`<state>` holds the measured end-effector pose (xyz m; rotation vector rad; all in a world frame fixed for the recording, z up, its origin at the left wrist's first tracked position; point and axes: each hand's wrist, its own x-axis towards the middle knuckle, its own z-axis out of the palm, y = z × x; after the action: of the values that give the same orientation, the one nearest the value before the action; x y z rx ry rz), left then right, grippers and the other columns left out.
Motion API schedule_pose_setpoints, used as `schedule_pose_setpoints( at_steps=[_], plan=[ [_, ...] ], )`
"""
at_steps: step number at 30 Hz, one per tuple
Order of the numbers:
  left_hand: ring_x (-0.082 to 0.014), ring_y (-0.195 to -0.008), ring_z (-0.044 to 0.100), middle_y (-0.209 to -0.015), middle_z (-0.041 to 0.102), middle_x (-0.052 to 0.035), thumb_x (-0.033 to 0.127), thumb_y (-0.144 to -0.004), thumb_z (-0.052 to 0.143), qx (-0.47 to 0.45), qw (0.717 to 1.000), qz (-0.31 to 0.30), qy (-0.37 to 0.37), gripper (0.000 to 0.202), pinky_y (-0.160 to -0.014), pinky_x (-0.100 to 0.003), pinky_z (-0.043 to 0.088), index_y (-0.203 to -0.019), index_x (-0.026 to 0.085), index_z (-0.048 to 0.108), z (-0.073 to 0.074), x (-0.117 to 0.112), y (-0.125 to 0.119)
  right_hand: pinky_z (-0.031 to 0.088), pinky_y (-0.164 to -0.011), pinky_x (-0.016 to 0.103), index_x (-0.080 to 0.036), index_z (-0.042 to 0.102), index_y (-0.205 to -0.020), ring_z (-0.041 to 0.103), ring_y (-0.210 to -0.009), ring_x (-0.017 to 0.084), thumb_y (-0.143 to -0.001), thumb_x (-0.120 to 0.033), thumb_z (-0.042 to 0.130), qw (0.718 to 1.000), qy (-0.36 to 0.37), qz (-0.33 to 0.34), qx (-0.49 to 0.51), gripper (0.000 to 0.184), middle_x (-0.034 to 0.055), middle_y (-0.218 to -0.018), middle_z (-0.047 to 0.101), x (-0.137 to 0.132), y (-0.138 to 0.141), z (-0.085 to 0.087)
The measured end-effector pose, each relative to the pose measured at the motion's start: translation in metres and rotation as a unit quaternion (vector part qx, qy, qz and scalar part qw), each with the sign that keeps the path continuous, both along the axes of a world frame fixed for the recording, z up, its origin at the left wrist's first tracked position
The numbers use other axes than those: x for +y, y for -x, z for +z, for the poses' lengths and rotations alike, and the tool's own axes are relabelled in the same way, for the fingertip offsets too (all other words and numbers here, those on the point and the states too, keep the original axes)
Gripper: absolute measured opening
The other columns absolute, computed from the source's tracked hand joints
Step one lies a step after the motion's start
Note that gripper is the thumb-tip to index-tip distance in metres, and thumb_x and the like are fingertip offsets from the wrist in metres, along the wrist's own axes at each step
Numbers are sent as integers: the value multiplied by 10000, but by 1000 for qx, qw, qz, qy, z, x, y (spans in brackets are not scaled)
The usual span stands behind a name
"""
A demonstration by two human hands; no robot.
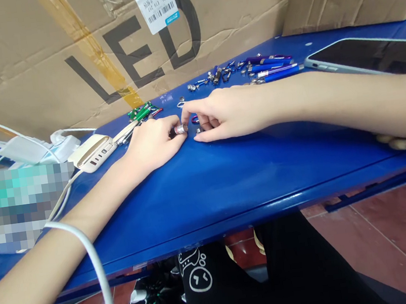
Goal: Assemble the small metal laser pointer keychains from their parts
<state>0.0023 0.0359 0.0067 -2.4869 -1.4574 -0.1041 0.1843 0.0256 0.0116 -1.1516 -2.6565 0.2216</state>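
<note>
My left hand point(153, 146) comes in from the lower left, its fingers curled around a short metal cylinder point(180, 130) with a dark end, perhaps a small flashlight. My right hand point(226, 114) reaches in from the right, with its index fingertip and thumb close to the cylinder's right end. A small blue clip point(194, 119) and a small silver part point(198, 130) sit between those fingers. Whether my right hand grips them is hidden.
Blue pens point(274, 71), small metal fittings point(211, 77) and green circuit boards point(140, 113) lie on the blue table point(229, 178). A cream charger point(93, 153), white cables and a tablet point(362, 53) are nearby. Cardboard stands behind.
</note>
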Motion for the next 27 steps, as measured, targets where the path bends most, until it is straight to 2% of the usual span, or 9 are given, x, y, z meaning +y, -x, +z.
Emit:
schedule_pose_setpoints(
  at_steps=[7, 15, 22, 27],
  plan=[
    [-213, -703, 581, -674, 627, -29, 308, -759, 386, -7, 1000, -3, 5, 239, -640, -285, 410, -798, 199, 595, 0, 0, 0, 327, -641, 235, -208, 500, -1080, 536, -730, 131, -766, -352, 533, 999, 17, 16, 27, 347, -5, -769, 590, 1, -1, -1],
    [-204, -672, 573, -663, 615, -26, 308, -756, 375, -5, 1000, -10, -2, 237, -601, -275, 398, -777, 196, 583, 0, 0, 0, 322, -607, 225, -196, 485, -1109, 530, -694, 119, -775, -350, 520, 1000, 5, 11, 4, 370, 4, -791, 594, 0, -1, 0],
    [-225, -758, 585, -689, 627, -31, 309, -755, 391, -12, 1000, 1, 7, 238, -671, -290, 418, -798, 199, 597, 0, -1, -1, 339, -637, 244, -210, 500, -1109, 550, -758, 155, -764, -343, 547, 1000, 12, 8, 16, 372, 7, -808, 593, 0, -1, 0],
    [-238, -807, 590, -742, 634, -30, 318, -756, 394, -15, 1000, 5, 3, 246, -725, -316, 427, -815, 200, 602, 0, 0, -1, 375, -657, 241, -199, 495, -1134, 563, -797, 158, -779, -349, 545, 1000, -10, 21, -2, 389, 11, -831, 602, 0, 0, -1]
  ],
)
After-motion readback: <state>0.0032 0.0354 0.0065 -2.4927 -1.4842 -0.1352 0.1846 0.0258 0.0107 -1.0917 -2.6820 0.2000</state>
